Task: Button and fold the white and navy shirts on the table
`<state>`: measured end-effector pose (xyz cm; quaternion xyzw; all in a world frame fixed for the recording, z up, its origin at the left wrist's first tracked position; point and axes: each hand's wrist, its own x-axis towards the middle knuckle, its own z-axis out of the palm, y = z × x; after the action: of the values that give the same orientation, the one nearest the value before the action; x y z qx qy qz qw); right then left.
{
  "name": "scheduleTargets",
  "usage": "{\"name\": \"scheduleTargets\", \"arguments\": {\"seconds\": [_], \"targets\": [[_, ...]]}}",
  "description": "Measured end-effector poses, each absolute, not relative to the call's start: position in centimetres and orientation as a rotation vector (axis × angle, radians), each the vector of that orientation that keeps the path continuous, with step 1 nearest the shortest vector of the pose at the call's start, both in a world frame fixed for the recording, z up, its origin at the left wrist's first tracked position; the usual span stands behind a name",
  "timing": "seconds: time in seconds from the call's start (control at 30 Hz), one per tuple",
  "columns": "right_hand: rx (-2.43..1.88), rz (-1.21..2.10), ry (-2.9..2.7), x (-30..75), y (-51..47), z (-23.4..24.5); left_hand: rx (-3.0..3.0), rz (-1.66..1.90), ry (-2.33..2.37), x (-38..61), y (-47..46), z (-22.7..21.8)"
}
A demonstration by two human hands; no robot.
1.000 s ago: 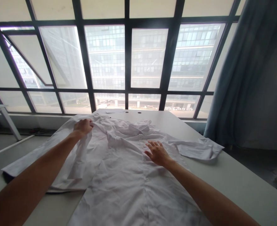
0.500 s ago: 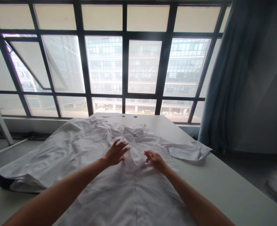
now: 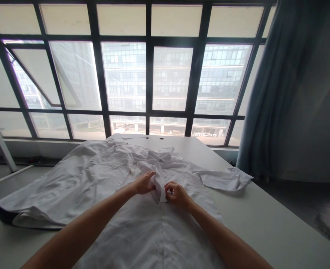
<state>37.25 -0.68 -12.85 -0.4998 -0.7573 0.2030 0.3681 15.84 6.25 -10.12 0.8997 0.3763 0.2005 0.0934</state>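
A white button-up shirt [image 3: 142,231] lies spread over the table, its front opening running down the middle toward me. My left hand [image 3: 146,183] is closed on the left edge of the shirt front, lifting a fold of cloth. Just right of it, my right hand [image 3: 177,194] pinches the shirt's front edge near the top of the closed part, fingers bent. The collar [image 3: 159,157] lies beyond both hands. A sleeve [image 3: 226,180] stretches out to the right. Whether a button sits between my fingers is hidden.
More crumpled white cloth [image 3: 78,179] covers the table's left side, with a dark underside at its near corner. The white table [image 3: 266,220] reaches toward large windows [image 3: 125,78]. A blue-grey curtain [image 3: 277,97] hangs at the right. A white table leg [image 3: 5,151] stands at far left.
My left hand has gone from spread fingers to gripping the shirt's edge. My right hand has shifted slightly left and down onto the front edge, and the cloth between them is now raised.
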Motion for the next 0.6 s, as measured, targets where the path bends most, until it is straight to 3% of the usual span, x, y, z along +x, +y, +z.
{"name": "scheduleTargets", "arguments": {"seconds": [0.2, 0.33, 0.5, 0.6], "targets": [[-1.192, 0.791, -1.750, 38.2, 0.0, -13.1, 2.895, 0.447, 0.581, 18.1, 2.5, -9.9], [-1.174, 0.607, -2.021, 38.7, -0.8, -11.9, 2.954, 0.427, 0.445, 18.4, 1.4, -9.9], [-1.611, -0.019, -2.133, 39.4, -3.1, -7.5, 2.947, 0.557, 0.693, 17.0, 3.4, -10.7], [-1.834, 0.084, -2.124, 40.4, -5.0, -4.5, 2.884, 0.541, 1.068, 15.6, 5.4, -11.0]]}}
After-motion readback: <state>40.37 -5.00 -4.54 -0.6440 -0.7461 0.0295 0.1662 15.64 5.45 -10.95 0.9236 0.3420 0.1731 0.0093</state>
